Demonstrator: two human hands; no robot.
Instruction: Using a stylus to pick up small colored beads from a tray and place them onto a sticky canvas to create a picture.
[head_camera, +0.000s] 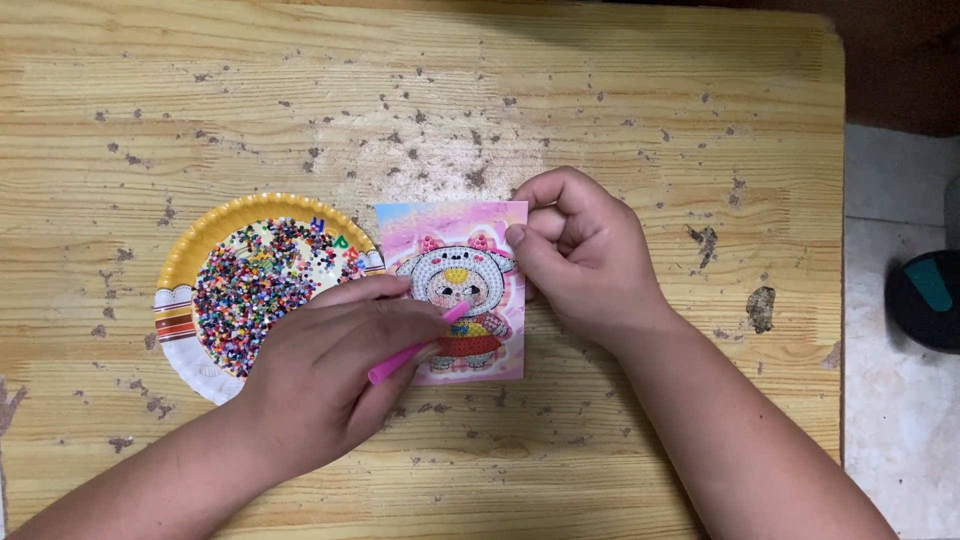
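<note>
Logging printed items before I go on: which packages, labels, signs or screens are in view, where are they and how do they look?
No packages, signs or screens show; two printed things do.
Picture card: table centre, under both hands; rectangular, pink, a cartoon figure in beads.
Paper plate: left of the card, touching it; round, yellow rim with coloured lettering, full of mixed beads.

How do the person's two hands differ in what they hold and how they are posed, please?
The left hand holds a pink pen in a writing grip, tip on the card; the right hand pinches the card's right edge, holding no tool. The left hand partly covers the bead plate; the right lies clear of it. Both rest over the wooden table.
</note>
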